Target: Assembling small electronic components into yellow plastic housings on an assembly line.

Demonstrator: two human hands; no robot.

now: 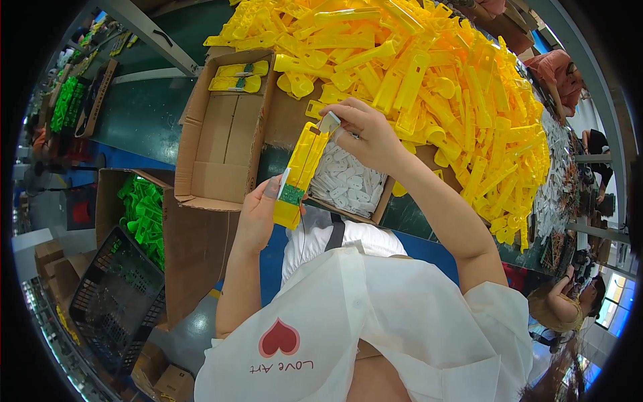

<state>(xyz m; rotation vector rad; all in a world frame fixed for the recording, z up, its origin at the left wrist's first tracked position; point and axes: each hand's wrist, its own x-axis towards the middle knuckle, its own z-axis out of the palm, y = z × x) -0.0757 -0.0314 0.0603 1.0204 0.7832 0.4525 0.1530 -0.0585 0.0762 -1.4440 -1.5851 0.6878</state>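
The left forearm rises from the lower edge, wrist bent, and the left hand (258, 213) grips the lower end of a long yellow plastic housing (300, 171), thumb pressed beside a green circuit board (292, 194) set in it. The housing tilts up to the right, held over the bench edge. The right arm bends in from the right, and the right hand (367, 134) pinches a small white piece (328, 122) at the housing's top end. Beneath lies a box of white parts (348, 181); beyond, an open cardboard box (224, 130) and a heap of yellow housings (435, 80).
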